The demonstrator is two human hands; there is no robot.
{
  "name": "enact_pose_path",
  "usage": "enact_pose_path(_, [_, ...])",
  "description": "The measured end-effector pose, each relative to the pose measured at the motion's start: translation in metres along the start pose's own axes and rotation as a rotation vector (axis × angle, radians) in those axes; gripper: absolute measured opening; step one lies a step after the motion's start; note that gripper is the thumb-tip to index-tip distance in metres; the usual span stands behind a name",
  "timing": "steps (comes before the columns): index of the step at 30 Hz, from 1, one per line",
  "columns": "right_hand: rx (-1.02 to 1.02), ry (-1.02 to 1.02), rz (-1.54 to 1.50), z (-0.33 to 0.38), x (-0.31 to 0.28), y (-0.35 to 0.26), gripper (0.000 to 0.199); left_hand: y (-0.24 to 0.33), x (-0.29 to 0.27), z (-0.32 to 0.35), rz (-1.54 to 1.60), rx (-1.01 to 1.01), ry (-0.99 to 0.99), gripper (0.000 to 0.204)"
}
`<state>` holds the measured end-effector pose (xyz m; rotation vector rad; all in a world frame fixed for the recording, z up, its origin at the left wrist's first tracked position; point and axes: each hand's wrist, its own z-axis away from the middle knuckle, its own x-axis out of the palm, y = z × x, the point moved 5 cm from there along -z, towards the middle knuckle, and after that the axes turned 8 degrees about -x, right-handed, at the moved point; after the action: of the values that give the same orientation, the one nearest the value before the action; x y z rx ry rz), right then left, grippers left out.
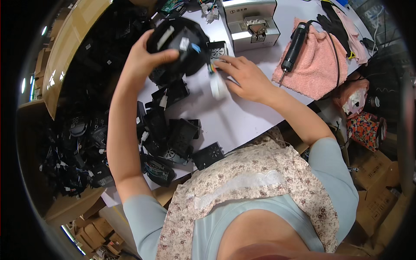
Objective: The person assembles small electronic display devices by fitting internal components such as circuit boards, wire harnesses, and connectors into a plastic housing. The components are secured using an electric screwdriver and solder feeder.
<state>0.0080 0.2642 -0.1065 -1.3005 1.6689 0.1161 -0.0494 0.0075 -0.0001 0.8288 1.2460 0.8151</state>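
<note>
My left hand [147, 60] grips a black round plastic housing [184, 56] above the table, with its thumb across the top face. The housing carries small white labels and a blue mark. A blurred white connector [218, 86] hangs on coloured wires at its right side. Beside those wires is my right hand [251, 80], its fingers stretched out and apart. I cannot tell whether its fingertips touch the wires. Behind the fingers lies a small black part [218, 50] with a round grille. More black plastic housings [182, 134] lie on the table below my left hand.
A large carton [73, 208] of black units with wires stands at the left. At the back sits a silver metal device [251, 26]. To the right, a black electric screwdriver [295, 45] rests on a pink towel [318, 65], near black gloves [336, 28].
</note>
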Motion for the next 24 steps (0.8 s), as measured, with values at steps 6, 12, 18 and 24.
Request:
enact_pose_path(6, [-0.036, -0.067, 0.002, 0.017, 0.001, -0.011, 0.032, -0.033, 0.000, -0.083, -0.202, -0.125, 0.009, 0.087])
enact_pose_path(12, [-0.020, 0.006, -0.035, 0.028, -0.009, -0.019, 0.029, -0.053, 0.015, -0.102, -0.400, -0.033, -0.055, 0.089])
enact_pose_path(18, [-0.055, -0.027, -0.105, 0.028, -0.010, -0.020, 0.027, -0.050, 0.022, -0.105, -0.816, 0.086, 0.007, 0.092])
enact_pose_path(24, [-0.046, -0.021, -0.121, 0.033, -0.011, -0.021, 0.028, -0.049, -0.017, -0.184, -0.664, -0.092, 0.240, 0.061])
